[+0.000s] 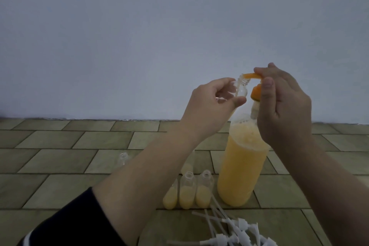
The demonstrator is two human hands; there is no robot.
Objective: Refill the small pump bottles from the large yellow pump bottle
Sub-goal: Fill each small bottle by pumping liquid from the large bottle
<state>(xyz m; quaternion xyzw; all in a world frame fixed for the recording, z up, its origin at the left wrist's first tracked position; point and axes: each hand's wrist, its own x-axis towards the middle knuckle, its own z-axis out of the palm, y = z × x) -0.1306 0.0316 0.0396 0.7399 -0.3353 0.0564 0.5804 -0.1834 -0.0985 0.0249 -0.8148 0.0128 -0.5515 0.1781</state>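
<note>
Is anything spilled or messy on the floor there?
No spill shows. The white pump tops lie in a loose heap on the tiled floor, off their small bottles, which stand open. That fits the refilling. The large yellow bottle stands upright.

A floor of greenish-brown rectangular tiles (60, 158) is running back to a pale wall; a large clear plastic bottle of yellow-orange liquid (239, 170) is standing on it; three small clear bottles part-filled with yellow liquid (186, 191) are standing open-necked just beside it; an empty small clear bottle (123, 158) is sitting further left; a heap of white plastic pump heads with long dip tubes (229, 227) is lying nearest.
</note>
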